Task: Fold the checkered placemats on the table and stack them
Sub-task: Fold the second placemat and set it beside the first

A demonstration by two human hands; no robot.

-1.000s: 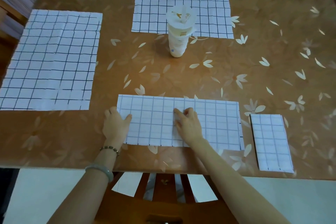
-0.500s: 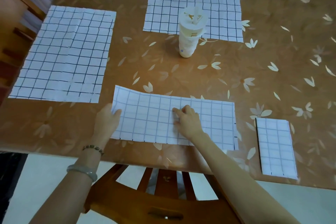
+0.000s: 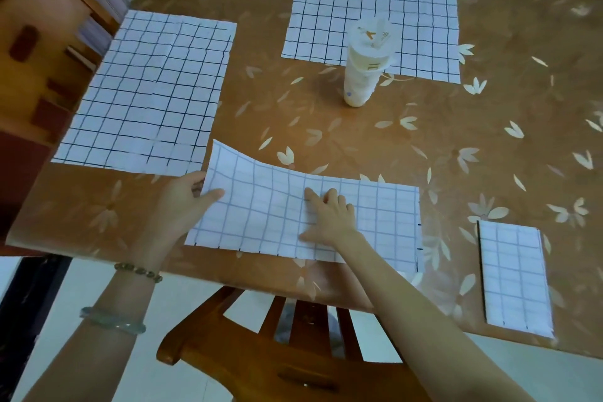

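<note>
Flat on the surface (image 3: 359, 140) a second ago; now raised at the left end. Meant here: the half-folded placemat (image 3: 270, 206), lying near the front edge of the surface, curling upward on the left and flat on the right.

Pinched at that left edge by the left hand (image 3: 182, 202), thumb on top and the other fingers hidden underneath, so really holding the cloth and no longer only resting beside it. Pinned in the middle by the right hand (image 3: 329, 222), with fingers (image 3: 315, 198) nearly straight and close together, gripping nothing, only pressing down.

Looks like the start of the second fold: carrying the left end over to the right, with the pinned middle as the crease line.

Already finished: one folded placemat (image 3: 515, 277), alone near the right front corner, probably the base of the stack. Not yet folded — the left placemat (image 3: 146, 91) and the far placemat (image 3: 372, 10), with a lidded cup (image 3: 363, 72) standing at its near edge. Judged well under half done.
</note>
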